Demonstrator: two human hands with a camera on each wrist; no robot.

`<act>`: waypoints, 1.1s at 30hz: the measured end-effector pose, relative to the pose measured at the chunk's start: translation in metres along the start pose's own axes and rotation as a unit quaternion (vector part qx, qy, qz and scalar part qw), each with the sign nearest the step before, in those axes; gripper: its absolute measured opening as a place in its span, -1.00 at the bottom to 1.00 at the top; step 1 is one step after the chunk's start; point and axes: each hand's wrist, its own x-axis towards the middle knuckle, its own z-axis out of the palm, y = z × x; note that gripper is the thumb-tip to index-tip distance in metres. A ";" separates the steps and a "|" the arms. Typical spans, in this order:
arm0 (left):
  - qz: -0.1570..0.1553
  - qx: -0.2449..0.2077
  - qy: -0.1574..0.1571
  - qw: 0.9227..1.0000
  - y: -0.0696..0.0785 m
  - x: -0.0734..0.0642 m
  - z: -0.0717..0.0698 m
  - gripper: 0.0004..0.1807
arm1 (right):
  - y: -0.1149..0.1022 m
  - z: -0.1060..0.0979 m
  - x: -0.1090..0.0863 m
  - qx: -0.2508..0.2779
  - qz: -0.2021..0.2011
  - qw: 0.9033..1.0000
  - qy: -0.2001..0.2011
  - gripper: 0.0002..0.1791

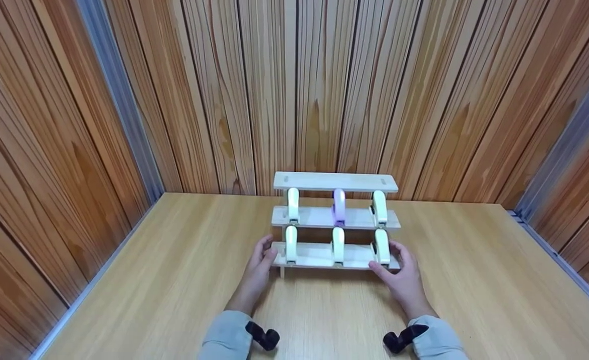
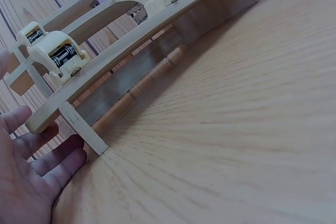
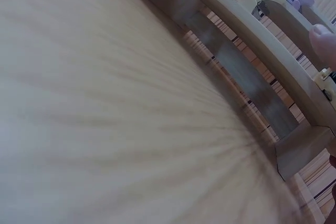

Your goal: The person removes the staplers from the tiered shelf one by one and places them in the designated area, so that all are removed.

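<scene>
wood-plank walls [image 1: 319, 90] stand behind and at both sides of a light wooden desk [image 1: 174, 280], with grey metal strips [image 1: 119, 100] running up the corners. on the desk, near its far edge and a little right of the middle of the head view, is a pale wooden rack [image 1: 335, 182] with three boards, one above another. its end supports come down to the desk in both wrist views.

six stapler-like pieces sit on the two lower boards, their rounded ends toward the person. on the middle board a purple piece [image 1: 339, 206] is between a left cream piece [image 1: 293, 202] and a right cream piece [image 1: 379, 207]; the bottom board carries three cream pieces [image 1: 338, 246], spaced apart in a row.

the left hand [image 1: 257, 272] grips the left end of the bottom board, thumb on the near side, other fingers round the end and below. the right hand [image 1: 407, 277] grips the other end, thumb at the front edge just beside the rightmost cream piece, fingers behind; its own wrist view shows little more than the thumb. both forearms wear pale sleeves [image 1: 227, 332], with black wrist mounts [image 1: 264, 337].
</scene>
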 end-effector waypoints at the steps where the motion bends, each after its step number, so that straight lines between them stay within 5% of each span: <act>1: -0.004 -0.001 0.000 1.000 0.000 0.000 0.000 -0.34 | 0.000 0.001 -0.001 0.000 0.003 1.000 0.001 0.05; 18: -0.001 -0.004 -0.002 1.000 0.001 -0.004 -0.001 -0.35 | 0.002 0.003 -0.004 0.051 0.041 0.998 0.000 -0.13; 25: 0.029 0.001 -0.001 1.000 -0.001 -0.001 -0.001 -0.36 | 0.002 0.004 -0.001 0.062 0.014 0.998 0.009 -0.31; 33: 0.032 0.005 0.000 0.999 -0.002 0.000 -0.001 -0.37 | 0.000 0.002 -0.002 0.059 0.035 0.998 0.005 -0.26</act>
